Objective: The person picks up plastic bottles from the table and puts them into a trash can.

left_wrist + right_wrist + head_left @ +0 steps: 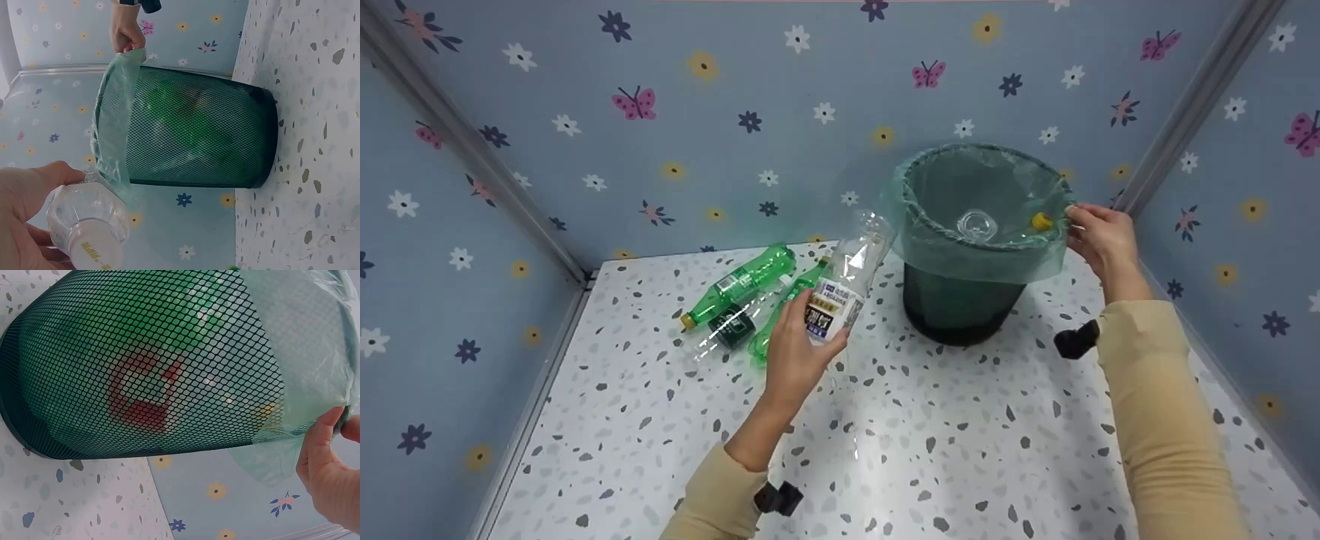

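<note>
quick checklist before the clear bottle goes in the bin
1. Left hand grips the clear bottle round its label: ok.
2. Right hand pinches the liner at the bin rim, holding it in place: ok.
3. Bin mouth open and unblocked from above: ok.
4. Room inside: bottles already lie in it, a yellow cap shows near the rim; how much space is left, cannot tell.
5. Bottle over the mouth: not ok, it is beside the bin, tilted toward the rim.
6. Green bottles on the table lie clear of the path to the bin: ok.
</note>
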Demonstrator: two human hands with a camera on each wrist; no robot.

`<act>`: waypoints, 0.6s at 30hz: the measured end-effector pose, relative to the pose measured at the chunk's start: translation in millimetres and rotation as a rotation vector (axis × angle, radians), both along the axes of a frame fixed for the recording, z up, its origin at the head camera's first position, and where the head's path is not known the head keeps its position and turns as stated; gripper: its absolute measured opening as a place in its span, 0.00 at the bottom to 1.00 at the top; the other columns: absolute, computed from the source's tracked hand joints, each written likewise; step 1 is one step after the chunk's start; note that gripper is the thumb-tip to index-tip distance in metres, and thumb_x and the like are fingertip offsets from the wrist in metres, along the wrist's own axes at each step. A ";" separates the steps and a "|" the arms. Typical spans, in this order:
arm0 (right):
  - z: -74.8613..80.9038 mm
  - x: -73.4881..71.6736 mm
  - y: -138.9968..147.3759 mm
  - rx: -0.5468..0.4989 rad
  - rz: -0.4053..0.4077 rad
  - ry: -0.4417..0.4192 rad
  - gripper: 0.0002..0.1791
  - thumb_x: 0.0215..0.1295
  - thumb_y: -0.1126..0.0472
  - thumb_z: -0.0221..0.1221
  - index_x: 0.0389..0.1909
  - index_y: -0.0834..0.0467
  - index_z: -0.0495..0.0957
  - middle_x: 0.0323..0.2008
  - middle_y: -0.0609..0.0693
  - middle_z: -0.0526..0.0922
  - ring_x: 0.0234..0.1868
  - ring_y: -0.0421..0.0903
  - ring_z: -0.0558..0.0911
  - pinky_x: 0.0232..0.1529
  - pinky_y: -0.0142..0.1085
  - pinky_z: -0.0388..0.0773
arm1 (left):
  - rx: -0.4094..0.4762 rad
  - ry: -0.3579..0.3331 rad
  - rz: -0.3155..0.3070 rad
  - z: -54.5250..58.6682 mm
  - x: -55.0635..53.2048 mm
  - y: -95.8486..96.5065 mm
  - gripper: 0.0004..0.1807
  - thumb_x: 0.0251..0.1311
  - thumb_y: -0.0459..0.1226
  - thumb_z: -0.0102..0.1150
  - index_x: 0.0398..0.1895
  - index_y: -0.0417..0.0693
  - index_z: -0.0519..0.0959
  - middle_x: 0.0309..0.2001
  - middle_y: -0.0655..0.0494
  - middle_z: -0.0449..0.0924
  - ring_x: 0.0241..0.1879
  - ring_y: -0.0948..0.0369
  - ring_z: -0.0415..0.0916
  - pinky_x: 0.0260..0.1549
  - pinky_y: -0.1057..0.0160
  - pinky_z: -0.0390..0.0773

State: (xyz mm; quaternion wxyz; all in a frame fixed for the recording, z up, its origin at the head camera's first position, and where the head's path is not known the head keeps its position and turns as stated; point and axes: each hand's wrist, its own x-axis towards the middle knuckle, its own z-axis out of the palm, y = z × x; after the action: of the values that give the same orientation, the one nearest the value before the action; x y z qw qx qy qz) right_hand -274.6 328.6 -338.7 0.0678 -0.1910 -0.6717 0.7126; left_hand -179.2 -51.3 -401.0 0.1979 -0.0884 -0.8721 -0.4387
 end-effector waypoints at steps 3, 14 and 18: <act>-0.5 -0.7 -0.3 -0.002 0.006 0.001 0.32 0.61 0.60 0.53 0.64 0.66 0.55 0.40 0.49 0.67 0.34 0.40 0.73 0.28 0.24 0.73 | -0.014 0.024 -0.008 10.8 -4.3 4.8 0.36 0.42 0.39 0.68 0.55 0.35 0.66 0.40 0.46 0.71 0.33 0.57 0.71 0.27 0.61 0.73; -0.6 -1.1 0.3 -0.020 0.015 0.017 0.27 0.61 0.61 0.53 0.59 0.67 0.59 0.39 0.51 0.66 0.32 0.40 0.73 0.28 0.25 0.74 | -0.124 0.045 -0.024 44.9 -33.1 27.7 0.36 0.41 0.41 0.67 0.56 0.36 0.66 0.42 0.46 0.71 0.34 0.56 0.70 0.28 0.61 0.73; -1.0 -0.5 0.5 -0.002 0.005 0.017 0.26 0.61 0.60 0.53 0.58 0.67 0.61 0.39 0.50 0.67 0.34 0.41 0.72 0.29 0.25 0.74 | -0.171 0.020 -0.036 57.4 -44.5 37.5 0.37 0.42 0.42 0.67 0.57 0.36 0.65 0.44 0.46 0.71 0.36 0.56 0.70 0.29 0.62 0.73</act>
State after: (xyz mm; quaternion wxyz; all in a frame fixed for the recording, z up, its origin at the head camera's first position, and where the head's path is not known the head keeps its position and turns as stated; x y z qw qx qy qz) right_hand -275.1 329.0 -339.7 0.0714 -0.1832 -0.6709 0.7150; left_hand -223.7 -13.8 -343.6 0.1903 -0.1248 -0.9027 -0.3652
